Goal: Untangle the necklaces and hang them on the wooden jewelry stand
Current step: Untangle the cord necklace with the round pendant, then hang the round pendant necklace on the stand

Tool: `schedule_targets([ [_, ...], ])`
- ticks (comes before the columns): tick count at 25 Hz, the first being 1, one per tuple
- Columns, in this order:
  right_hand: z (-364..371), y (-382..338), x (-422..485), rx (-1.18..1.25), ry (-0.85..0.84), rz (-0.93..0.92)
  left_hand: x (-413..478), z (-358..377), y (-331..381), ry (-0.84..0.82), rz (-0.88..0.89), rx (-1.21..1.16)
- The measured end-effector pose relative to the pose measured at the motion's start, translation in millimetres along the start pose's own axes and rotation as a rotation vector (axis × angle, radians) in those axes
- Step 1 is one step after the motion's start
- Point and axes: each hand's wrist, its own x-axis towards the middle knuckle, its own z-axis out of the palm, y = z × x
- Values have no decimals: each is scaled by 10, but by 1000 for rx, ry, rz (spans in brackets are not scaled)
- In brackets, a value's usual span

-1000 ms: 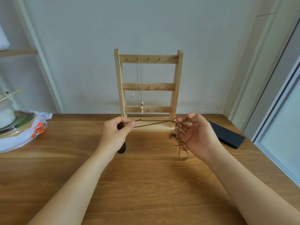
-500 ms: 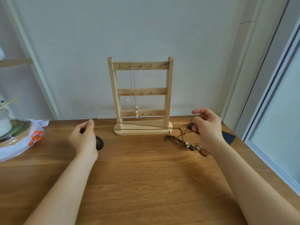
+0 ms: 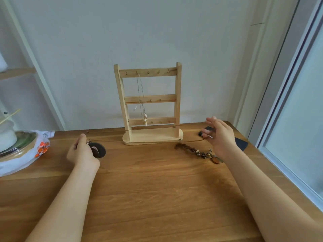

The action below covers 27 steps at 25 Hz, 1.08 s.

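**Cord pulled taut between two hands, in front of the stand**

The left hand [image 3: 82, 151] is curled, its thumb and fingers pinching one end of a brown cord [image 3: 108, 141]. A dark disc [image 3: 98, 149] on the cord sits right against this hand's fingers, at the table [image 3: 157, 189] surface. The right hand [image 3: 220, 137] grips the other end low between thumb and a finger, with its remaining fingers lifted and spread. The pinch itself is partly hidden, so which finger meets the thumb is hard to tell.

From grip to grip the cord runs nearly straight and low across the front of the stand [image 3: 148, 102], just over its base. A second strand with a small knot crosses higher, in front of the stand's uprights.

Just in front of the right hand, a beaded necklace [image 3: 194, 151] lies bunched on the table, one end near the stand's right corner and the other by the right wrist.

A thin necklace [image 3: 139, 91] hangs from a hook on the stand's top bar, its pale pendant level with the lowest bar.

A black slab [image 3: 242, 144] lies beyond the right hand. A white bag [image 3: 26, 158] sits at the table's left edge.
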Motion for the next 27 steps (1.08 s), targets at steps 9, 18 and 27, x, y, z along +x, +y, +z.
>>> schedule_targets([
  [9, 364, -361, -324, -386, -354, -427, -344, 52, -152, -492, 113, 144],
  [18, 1290, -1704, -269, -481, -495, -717, -474, 232, -168, -802, 154, 425],
  [27, 2048, -2682, -188, -664, -461, -962, -804, 759, 800, -1168, 284, 748],
])
